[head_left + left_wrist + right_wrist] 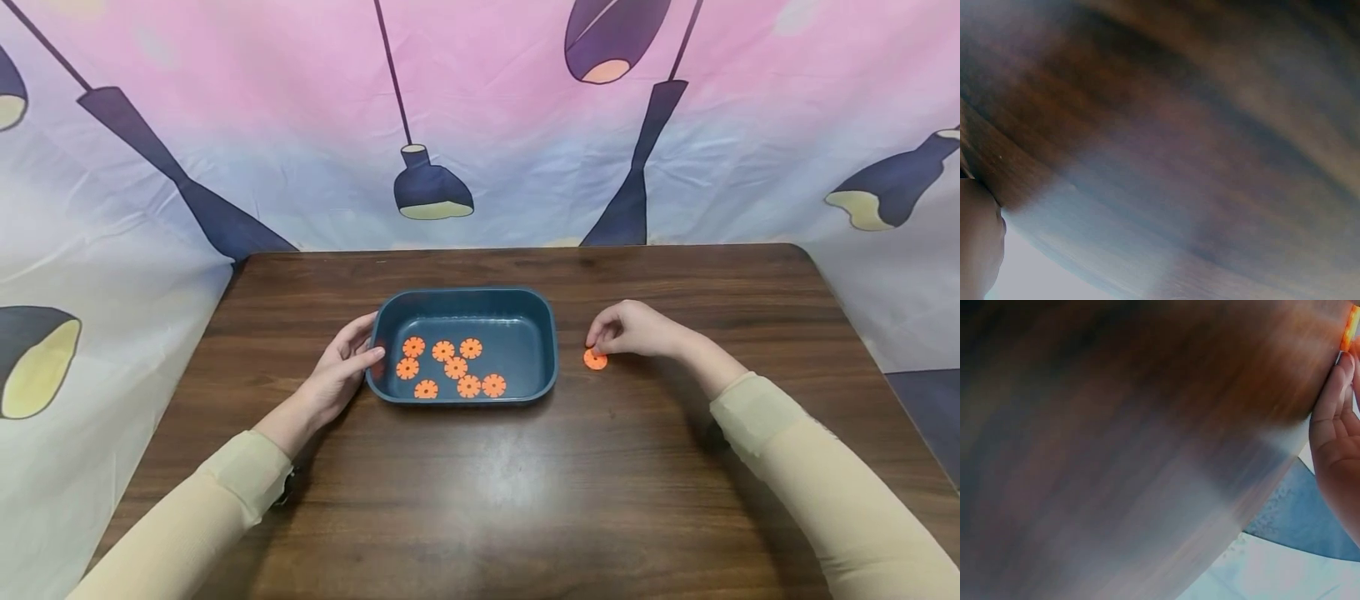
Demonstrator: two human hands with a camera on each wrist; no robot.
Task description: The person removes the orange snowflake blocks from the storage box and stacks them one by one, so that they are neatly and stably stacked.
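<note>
Beside the blue tray (521, 346); orange disc (596, 361) pinched by right hand (633, 327); seemingly light, stiff, best edge-held; tray gripped by left hand (337, 371)

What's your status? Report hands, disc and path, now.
Left hand gripping blue tray at left end. Right hand pinching orange disc right of tray. Eight discs inside. Nothing visible between held disc and tray.
</note>
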